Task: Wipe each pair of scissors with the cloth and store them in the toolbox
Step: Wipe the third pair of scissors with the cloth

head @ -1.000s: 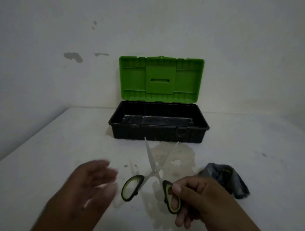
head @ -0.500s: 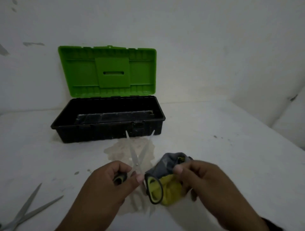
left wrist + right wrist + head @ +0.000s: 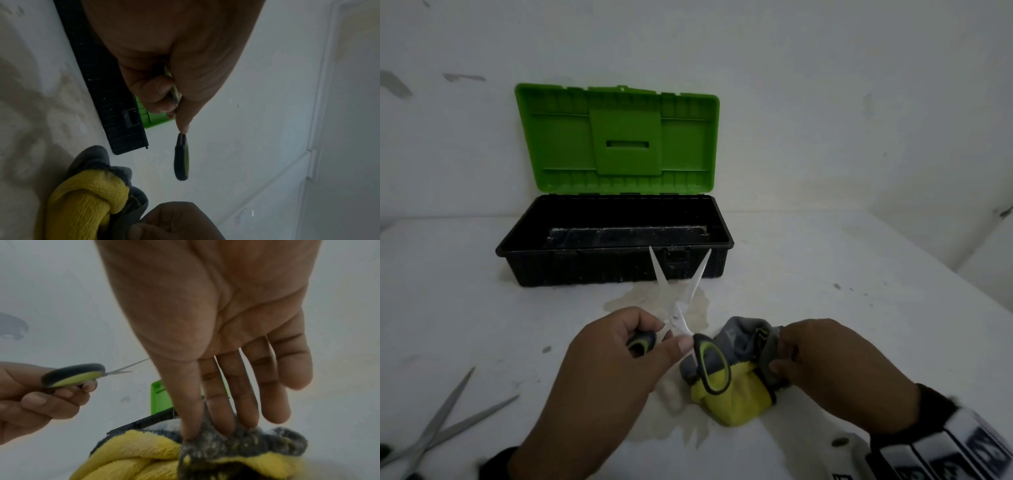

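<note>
Fingers (image 3: pixel 640 323) of my left hand (image 3: pixel 599 373) curl around one black-and-green handle of the scissors (image 3: pixel 681 329), thumb beside the other handle. My right hand (image 3: pixel 835 370) pinches the grey-and-yellow cloth (image 3: pixel 736 397), which touches the table (image 3: pixel 825 274) near its front edge. Scissor blades spread in a V, long axis pointing away from me toward the open toolbox (image 3: pixel 616 263) at the table's back edge, its green lid (image 3: pixel 619 137) upright by the white wall (image 3: pixel 825 85). Another pair of scissors (image 3: pixel 441 431) lies at the front-left corner, over the stained white tabletop.
</note>
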